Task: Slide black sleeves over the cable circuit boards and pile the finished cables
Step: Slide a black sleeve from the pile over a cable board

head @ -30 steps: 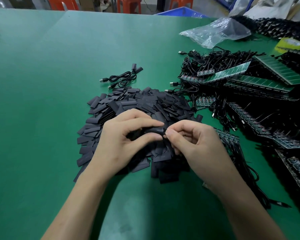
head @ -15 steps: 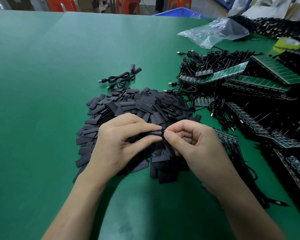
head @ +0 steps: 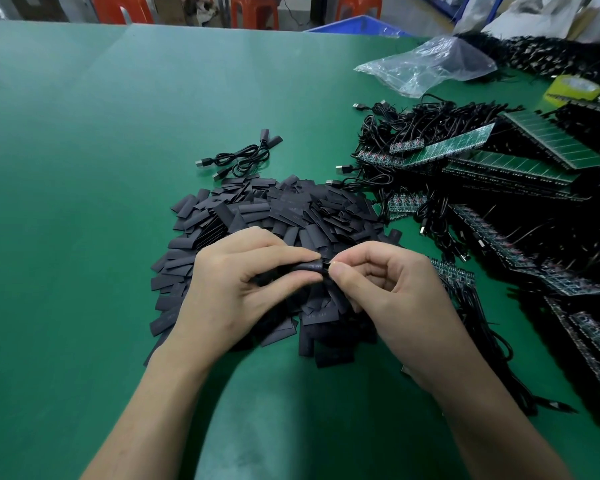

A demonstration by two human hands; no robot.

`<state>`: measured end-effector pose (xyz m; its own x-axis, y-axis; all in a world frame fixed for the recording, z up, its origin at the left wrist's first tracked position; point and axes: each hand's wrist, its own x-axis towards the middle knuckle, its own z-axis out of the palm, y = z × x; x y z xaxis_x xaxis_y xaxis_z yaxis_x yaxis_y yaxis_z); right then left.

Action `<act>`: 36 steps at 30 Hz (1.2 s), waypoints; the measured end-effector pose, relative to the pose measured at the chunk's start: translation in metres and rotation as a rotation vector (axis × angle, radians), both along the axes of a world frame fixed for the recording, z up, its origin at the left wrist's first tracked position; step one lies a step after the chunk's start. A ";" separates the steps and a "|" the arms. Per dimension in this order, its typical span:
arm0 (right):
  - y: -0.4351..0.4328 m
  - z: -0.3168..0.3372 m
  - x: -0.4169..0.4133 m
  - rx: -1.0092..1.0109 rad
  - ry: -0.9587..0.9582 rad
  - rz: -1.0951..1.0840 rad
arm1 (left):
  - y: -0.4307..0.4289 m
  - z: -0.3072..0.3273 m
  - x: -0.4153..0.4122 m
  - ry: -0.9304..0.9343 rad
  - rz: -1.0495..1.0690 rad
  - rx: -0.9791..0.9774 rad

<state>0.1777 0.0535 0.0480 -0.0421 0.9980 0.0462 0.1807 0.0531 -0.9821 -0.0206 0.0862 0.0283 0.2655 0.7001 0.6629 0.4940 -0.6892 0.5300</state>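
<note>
My left hand [head: 238,284] pinches a black sleeve [head: 309,266] between thumb and forefinger, above a heap of loose black sleeves [head: 257,216]. My right hand [head: 390,292] pinches the sleeve's right end, fingertips meeting the left hand's. What sits inside the sleeve is hidden by my fingers. Two sleeved cables [head: 241,157] lie together on the green table [head: 84,168] just beyond the heap. Unsleeved cables with green circuit boards [head: 430,147] are piled at the right.
Long green board panels [head: 551,140] and dark cable bundles [head: 534,258] fill the right side. A clear plastic bag [head: 426,64] and a yellow tape roll [head: 574,88] lie at the back right. Orange stools and a blue bin [head: 361,24] stand past the far edge.
Both hands stay over the heap, working the same sleeve; the fingertips have shifted slightly closer together. Nothing else has moved.
</note>
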 end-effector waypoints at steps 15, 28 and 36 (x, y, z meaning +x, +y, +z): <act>0.003 0.004 0.004 -0.095 0.031 0.039 | -0.004 -0.003 0.008 0.003 -0.026 0.007; 0.001 0.000 0.002 -0.066 0.078 0.004 | -0.003 -0.002 0.011 -0.109 -0.048 -0.079; -0.001 0.001 0.001 -0.061 0.044 -0.015 | -0.003 -0.003 0.012 -0.172 -0.079 -0.143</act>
